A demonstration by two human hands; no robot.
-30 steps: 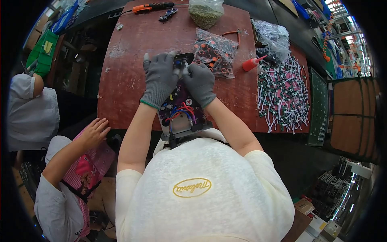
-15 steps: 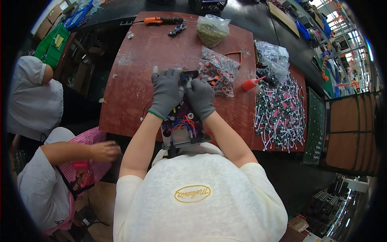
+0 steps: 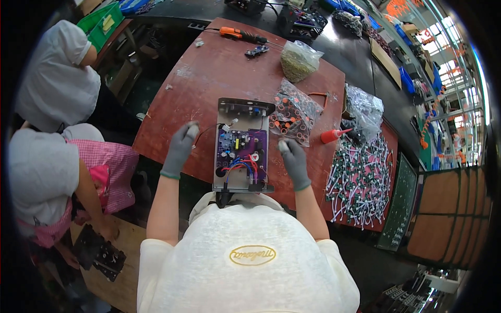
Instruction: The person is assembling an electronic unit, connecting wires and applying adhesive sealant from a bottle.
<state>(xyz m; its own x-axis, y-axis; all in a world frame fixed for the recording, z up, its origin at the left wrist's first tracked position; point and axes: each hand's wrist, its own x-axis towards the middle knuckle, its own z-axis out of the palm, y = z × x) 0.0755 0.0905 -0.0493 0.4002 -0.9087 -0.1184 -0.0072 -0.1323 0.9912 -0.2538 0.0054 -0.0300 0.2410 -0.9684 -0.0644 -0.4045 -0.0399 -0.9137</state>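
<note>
An open electronic device (image 3: pixel 242 180) with a metal chassis lies in front of me. Inside it is a purple circuit board (image 3: pixel 237 141) with red and blue wires. Its dark end panel (image 3: pixel 245 107) stands at the far side. My left hand (image 3: pixel 181 150), in a grey glove, is off to the left of the device, near a thin dark wire (image 3: pixel 204 131). My right hand (image 3: pixel 295 163), gloved likewise, is to the right of the device. Neither hand touches it. The fingers of both are curled closed; what they hold, if anything, is hidden.
Around the device on the red board (image 3: pixel 172 112) are an orange-black electric screwdriver (image 3: pixel 242 35), a bag of small screws (image 3: pixel 297 65), a bag of black-orange parts (image 3: pixel 295 112) and a red bottle (image 3: pixel 330 136). White connector cables (image 3: pixel 360 182) are heaped right. Two co-workers sit left.
Both hands have let go of the device's far end panel and drawn apart to either side, nearer to me. My view has shifted. A co-worker's hand has gone down to a dark part.
</note>
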